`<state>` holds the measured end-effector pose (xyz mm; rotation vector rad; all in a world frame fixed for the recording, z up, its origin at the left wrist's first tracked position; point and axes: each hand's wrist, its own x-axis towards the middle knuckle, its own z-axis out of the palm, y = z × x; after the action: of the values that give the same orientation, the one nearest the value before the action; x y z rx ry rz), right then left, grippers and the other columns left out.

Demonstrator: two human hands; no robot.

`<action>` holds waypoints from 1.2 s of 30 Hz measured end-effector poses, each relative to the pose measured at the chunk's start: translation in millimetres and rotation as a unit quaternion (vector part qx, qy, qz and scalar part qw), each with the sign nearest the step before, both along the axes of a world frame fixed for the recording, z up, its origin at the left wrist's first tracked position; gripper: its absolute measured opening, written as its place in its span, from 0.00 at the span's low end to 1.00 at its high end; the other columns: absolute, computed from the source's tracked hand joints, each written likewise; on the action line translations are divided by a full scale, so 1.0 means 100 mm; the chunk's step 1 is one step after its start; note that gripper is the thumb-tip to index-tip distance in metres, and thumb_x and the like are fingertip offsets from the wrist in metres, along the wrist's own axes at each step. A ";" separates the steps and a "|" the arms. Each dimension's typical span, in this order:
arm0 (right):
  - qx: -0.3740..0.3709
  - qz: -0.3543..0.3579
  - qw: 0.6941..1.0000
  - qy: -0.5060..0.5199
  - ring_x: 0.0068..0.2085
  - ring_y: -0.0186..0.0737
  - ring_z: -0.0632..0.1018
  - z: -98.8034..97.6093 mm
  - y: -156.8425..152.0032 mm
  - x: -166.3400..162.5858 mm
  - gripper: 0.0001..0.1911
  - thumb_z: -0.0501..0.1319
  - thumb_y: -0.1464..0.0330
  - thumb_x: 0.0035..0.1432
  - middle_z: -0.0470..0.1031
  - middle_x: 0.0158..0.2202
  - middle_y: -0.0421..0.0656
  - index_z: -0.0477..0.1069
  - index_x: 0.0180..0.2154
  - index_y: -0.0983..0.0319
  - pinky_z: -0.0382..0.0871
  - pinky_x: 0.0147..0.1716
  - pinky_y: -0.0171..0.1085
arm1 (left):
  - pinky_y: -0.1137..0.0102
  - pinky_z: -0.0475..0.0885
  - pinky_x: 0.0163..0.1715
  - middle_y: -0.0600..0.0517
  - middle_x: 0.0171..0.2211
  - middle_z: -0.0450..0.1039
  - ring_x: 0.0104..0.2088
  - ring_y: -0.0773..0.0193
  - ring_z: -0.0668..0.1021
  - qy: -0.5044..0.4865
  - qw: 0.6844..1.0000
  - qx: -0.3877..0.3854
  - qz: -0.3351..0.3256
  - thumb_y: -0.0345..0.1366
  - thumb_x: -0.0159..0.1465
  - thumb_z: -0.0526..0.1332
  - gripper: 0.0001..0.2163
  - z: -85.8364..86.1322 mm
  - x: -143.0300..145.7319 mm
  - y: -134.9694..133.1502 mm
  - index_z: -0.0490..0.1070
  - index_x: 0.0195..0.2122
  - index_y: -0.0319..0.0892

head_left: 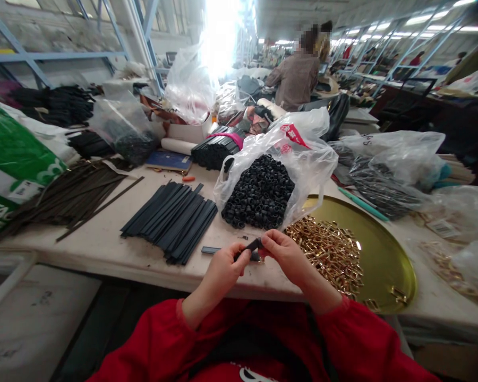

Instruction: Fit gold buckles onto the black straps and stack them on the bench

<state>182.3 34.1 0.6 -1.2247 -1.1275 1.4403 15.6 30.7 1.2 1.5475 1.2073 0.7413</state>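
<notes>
Just above the table's front edge, a short black strap (253, 245) is stretched between my two hands. My left hand (226, 266) pinches its near end between thumb and fingers. My right hand (283, 255) is closed on the far end; the fingertips hide that end. Under my left hand lies a flat dark strip (210, 250), its left tip sticking out. A pile of black strips (171, 220) lies to the left. Beyond my hands, a clear plastic bag (310, 175) holds many small black loops (258, 193). Gold metal buckles (330, 254) are heaped at my right.
The buckles lie on a round gold tray (386, 254). Brown strips (79, 196) and a green bag (19, 164) are at the left. Behind stand a blue notebook (169, 161) and a tied black bundle (217, 147). A teal pen-like tool (362, 203) lies right. Another person (298, 79) is farther back.
</notes>
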 end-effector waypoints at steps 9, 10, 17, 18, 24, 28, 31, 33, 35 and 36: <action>0.011 0.050 0.999 0.008 0.24 0.30 0.69 0.00 -0.21 -0.05 0.14 0.65 0.59 0.45 0.70 0.23 0.36 0.69 0.31 0.62 0.63 0.27 0.33 | 0.77 0.58 0.19 0.59 0.18 0.62 0.18 0.72 0.64 -0.004 0.994 -0.057 -0.090 0.39 0.59 0.54 0.10 0.07 -0.05 -0.11 0.68 0.33 0.39; 0.007 0.043 0.999 0.015 0.24 0.30 0.69 0.00 -0.23 -0.06 0.14 0.65 0.60 0.45 0.70 0.24 0.36 0.69 0.31 0.62 0.63 0.27 0.33 | 0.76 0.60 0.21 0.58 0.20 0.65 0.20 0.72 0.67 -0.018 0.995 -0.048 -0.087 0.37 0.58 0.54 0.09 0.07 -0.06 -0.12 0.67 0.37 0.39; -0.025 0.010 0.996 0.087 0.26 0.33 0.71 -0.01 -0.41 -0.17 0.19 0.61 0.53 0.49 0.71 0.24 0.39 0.70 0.32 0.63 0.65 0.29 0.35 | 0.75 0.65 0.24 0.54 0.25 0.71 0.25 0.69 0.73 -0.072 0.992 -0.074 -0.069 0.33 0.59 0.52 0.11 0.05 -0.10 -0.21 0.59 0.43 0.40; -0.039 0.007 0.992 0.121 0.26 0.33 0.71 -0.02 -0.42 -0.17 0.20 0.58 0.51 0.51 0.71 0.25 0.40 0.70 0.32 0.63 0.66 0.29 0.35 | 0.76 0.64 0.22 0.55 0.25 0.70 0.24 0.69 0.72 -0.071 0.992 -0.085 -0.067 0.34 0.59 0.53 0.11 0.05 -0.11 -0.21 0.58 0.43 0.40; -0.134 0.033 0.958 0.250 0.25 0.29 0.70 -0.06 -0.45 -0.11 0.13 0.64 0.59 0.49 0.70 0.27 0.38 0.70 0.33 0.62 0.66 0.26 0.31 | 0.75 0.63 0.20 0.57 0.22 0.69 0.20 0.69 0.71 -0.014 0.996 -0.082 -0.033 0.40 0.57 0.58 0.14 0.04 -0.14 -0.22 0.57 0.40 0.41; -0.141 0.011 0.964 0.223 0.24 0.27 0.68 -0.09 -0.48 -0.14 0.12 0.67 0.63 0.45 0.68 0.25 0.36 0.69 0.29 0.62 0.64 0.27 0.30 | 0.73 0.64 0.24 0.55 0.24 0.71 0.25 0.66 0.73 0.040 0.998 -0.034 -0.024 0.42 0.56 0.59 0.13 0.01 -0.13 -0.23 0.60 0.37 0.41; -0.141 0.026 0.972 0.184 0.26 0.28 0.68 -0.13 -0.51 -0.17 0.14 0.68 0.61 0.44 0.70 0.28 0.36 0.69 0.32 0.61 0.62 0.27 0.29 | 0.73 0.64 0.25 0.55 0.25 0.71 0.26 0.65 0.74 0.066 0.997 -0.017 -0.020 0.42 0.56 0.59 0.12 -0.01 -0.13 -0.24 0.62 0.36 0.41; -0.161 0.061 0.968 0.185 0.26 0.29 0.67 -0.15 -0.52 -0.17 0.16 0.67 0.59 0.44 0.69 0.26 0.36 0.69 0.32 0.62 0.61 0.27 0.30 | 0.72 0.64 0.25 0.54 0.25 0.71 0.25 0.65 0.73 0.091 0.996 -0.007 -0.012 0.44 0.55 0.59 0.14 -0.01 -0.13 -0.24 0.63 0.36 0.41; -0.179 0.083 0.961 0.195 0.24 0.28 0.66 -0.16 -0.54 -0.17 0.16 0.68 0.59 0.43 0.67 0.24 0.35 0.67 0.29 0.62 0.59 0.26 0.30 | 0.72 0.64 0.26 0.53 0.26 0.71 0.26 0.64 0.72 0.120 0.993 0.007 -0.011 0.45 0.54 0.60 0.14 -0.02 -0.14 -0.24 0.65 0.34 0.41; -0.178 0.082 0.961 0.196 0.24 0.28 0.66 -0.17 -0.54 -0.16 0.16 0.68 0.60 0.42 0.67 0.24 0.35 0.66 0.28 0.62 0.59 0.26 0.30 | 0.71 0.64 0.26 0.53 0.26 0.72 0.26 0.64 0.72 0.128 0.992 0.011 -0.013 0.46 0.53 0.61 0.14 -0.02 -0.15 -0.24 0.66 0.32 0.41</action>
<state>165.9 -20.1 -16.0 -1.0310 -0.7293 1.9739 0.8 6.7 -0.5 1.7121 1.3645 0.5520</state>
